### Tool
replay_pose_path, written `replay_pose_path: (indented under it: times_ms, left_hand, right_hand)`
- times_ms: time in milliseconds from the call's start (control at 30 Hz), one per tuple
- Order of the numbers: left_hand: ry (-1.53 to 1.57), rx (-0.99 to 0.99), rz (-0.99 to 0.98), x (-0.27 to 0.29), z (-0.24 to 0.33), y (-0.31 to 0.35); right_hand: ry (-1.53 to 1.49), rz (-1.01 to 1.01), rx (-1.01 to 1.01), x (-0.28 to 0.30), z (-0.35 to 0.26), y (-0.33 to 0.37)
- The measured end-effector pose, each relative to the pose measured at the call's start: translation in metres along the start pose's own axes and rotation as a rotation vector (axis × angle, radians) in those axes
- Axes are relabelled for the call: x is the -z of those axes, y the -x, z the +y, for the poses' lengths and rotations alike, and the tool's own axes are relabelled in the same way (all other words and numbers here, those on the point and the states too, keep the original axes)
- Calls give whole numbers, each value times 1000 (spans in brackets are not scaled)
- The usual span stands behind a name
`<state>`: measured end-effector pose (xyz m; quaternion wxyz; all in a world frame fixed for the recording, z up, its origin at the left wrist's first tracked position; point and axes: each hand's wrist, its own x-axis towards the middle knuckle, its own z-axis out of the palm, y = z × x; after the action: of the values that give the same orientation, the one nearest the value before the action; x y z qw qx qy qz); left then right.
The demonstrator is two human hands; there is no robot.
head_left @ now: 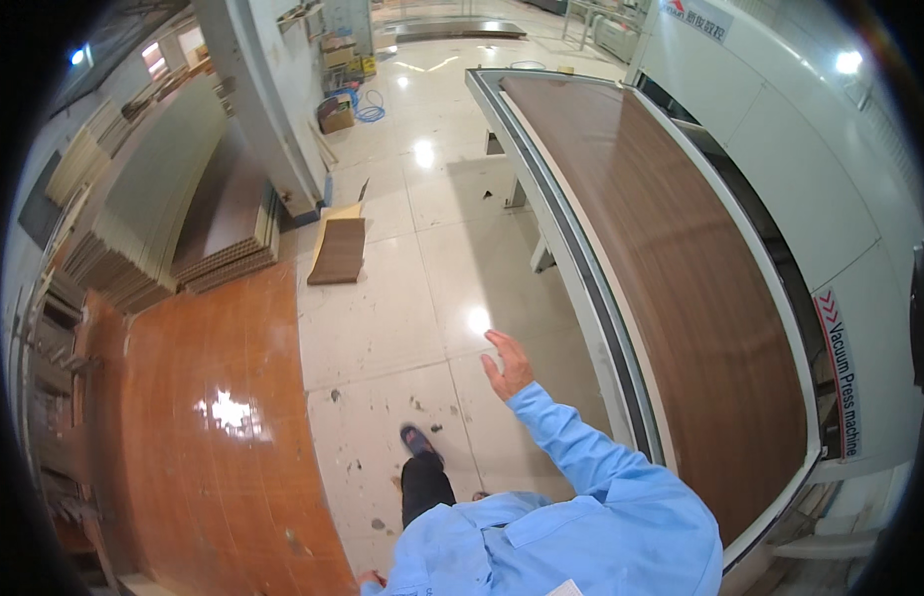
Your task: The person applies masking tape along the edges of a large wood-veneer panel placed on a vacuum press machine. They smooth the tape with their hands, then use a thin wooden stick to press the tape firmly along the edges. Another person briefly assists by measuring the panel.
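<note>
My right hand (508,366) is held out in front of my body over the tiled floor, beside the long press table. Its thumb stands apart from the fingers, and it holds nothing. Only a small piece of my left hand (371,578) shows at the lower edge, next to my blue sleeve; its fingers are too hidden to read. To the right, a brown wood-grain sheet (681,248) covers the bed of the press table (581,228), within its pale metal frame. Neither hand touches the sheet.
A shiny orange-brown board surface (214,477) lies to the left. Behind it stand stacked panels (149,214) beside a pillar (268,109). A brown offcut (338,250) rests on the floor ahead, with a coiled blue hose (370,107) farther off. The white machine housing (810,149) rises at right.
</note>
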<state>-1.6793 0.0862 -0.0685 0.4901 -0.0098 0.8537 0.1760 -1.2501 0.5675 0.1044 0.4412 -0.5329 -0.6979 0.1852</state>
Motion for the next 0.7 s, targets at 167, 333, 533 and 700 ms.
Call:
replay_pose_path:
  times_ms: [167,333,533,700]
  left_hand:
    - [30,74,-162,-61,183,-64]
    - [-8,-34,-173,-95,481,-168]
    - [-33,-613,-216,-169,935,-266]
    - [-130,-789,-201,-202,1146,-270]
  right_hand:
    - [24,-108,-62,-82,45,-133]
    - [132,-125,-251,-103,90,-216]
    - [129,93,-440,-136,166,-357]
    - [184,155,-462,-186,248,-541]
